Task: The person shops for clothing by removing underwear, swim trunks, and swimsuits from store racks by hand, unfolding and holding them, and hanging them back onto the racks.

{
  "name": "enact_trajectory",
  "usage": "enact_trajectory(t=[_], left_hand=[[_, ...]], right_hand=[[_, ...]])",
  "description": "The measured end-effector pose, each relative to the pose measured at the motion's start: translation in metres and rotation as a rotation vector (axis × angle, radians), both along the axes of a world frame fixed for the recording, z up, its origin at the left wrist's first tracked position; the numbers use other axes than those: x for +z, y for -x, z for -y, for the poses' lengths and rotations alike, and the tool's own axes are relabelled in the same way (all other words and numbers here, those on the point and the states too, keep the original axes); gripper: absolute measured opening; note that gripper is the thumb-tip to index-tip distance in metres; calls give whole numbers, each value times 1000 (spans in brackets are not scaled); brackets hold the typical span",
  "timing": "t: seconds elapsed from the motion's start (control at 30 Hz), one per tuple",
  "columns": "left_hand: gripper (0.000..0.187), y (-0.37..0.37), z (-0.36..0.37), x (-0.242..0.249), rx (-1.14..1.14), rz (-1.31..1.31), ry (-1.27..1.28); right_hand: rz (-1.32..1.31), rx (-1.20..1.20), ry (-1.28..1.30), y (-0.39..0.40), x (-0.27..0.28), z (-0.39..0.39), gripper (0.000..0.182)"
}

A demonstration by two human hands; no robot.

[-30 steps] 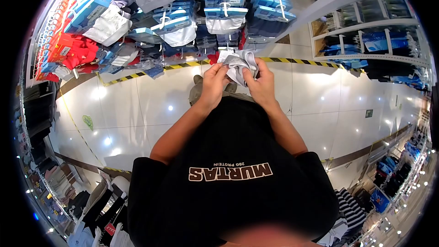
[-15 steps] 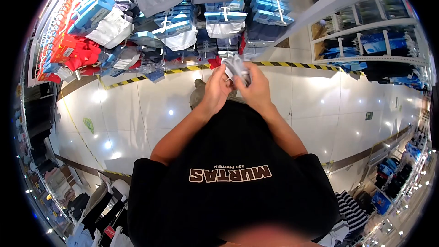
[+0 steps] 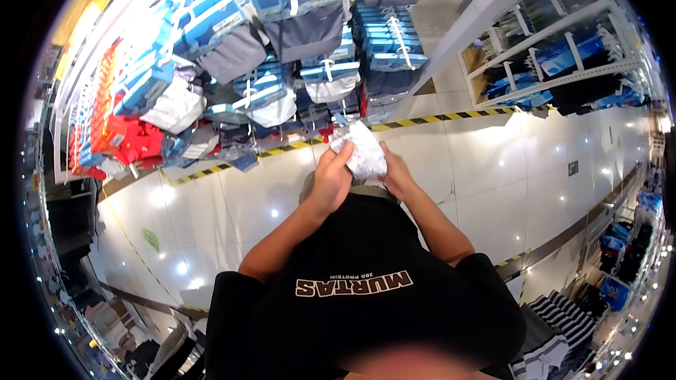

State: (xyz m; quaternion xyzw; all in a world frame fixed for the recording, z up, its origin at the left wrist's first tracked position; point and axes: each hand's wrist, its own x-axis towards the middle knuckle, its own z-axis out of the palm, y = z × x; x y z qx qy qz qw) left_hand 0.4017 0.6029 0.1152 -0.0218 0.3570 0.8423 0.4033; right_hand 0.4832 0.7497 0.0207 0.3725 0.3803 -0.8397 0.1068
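Note:
A small white garment (image 3: 367, 150), folded or bunched, is held in front of my waist. A bit of blue and grey shows at its upper left end. My left hand (image 3: 332, 179) grips its left side, thumb lying over the fabric. At the right edge, the fingers of my right hand (image 3: 397, 174) are closed on the same garment, partly hidden behind it. Just beyond my hands hang grey and white garments on blue cards (image 3: 329, 74), the nearest rack items.
Red garments (image 3: 134, 139) hang at the rack's left. Yellow-black tape (image 3: 415, 121) runs along the tiled floor (image 3: 486, 190) before the display. A white shelf unit (image 3: 546, 86) with blue packs stands right. Striped clothes (image 3: 563, 317) lie behind me at lower right.
The garment has turned and spread, now showing a broad white face instead of a grey bundle. Both hands are lower in view and slightly farther apart. The view has tilted.

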Motion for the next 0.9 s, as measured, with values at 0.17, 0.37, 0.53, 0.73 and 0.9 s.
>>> enact_trajectory(t=[0.17, 0.37, 0.53, 0.73, 0.9], left_hand=[[33, 11, 2, 3, -69, 24, 36], [32, 36, -1, -20, -106, -140, 226], [24, 59, -7, -27, -293, -358, 309], [23, 73, 1, -49, -464, -373, 319], [20, 77, -2, -66, -503, -369, 344]], right_hand=[[-369, -169, 305, 14, 24, -1, 48], [-587, -445, -279, 48, 75, -75, 29], [-714, -578, -660, 107, 173, -120, 26], [-796, -509, -872, 151, 227, -143, 26], [-656, -430, -868, 178, 219, -149, 29]])
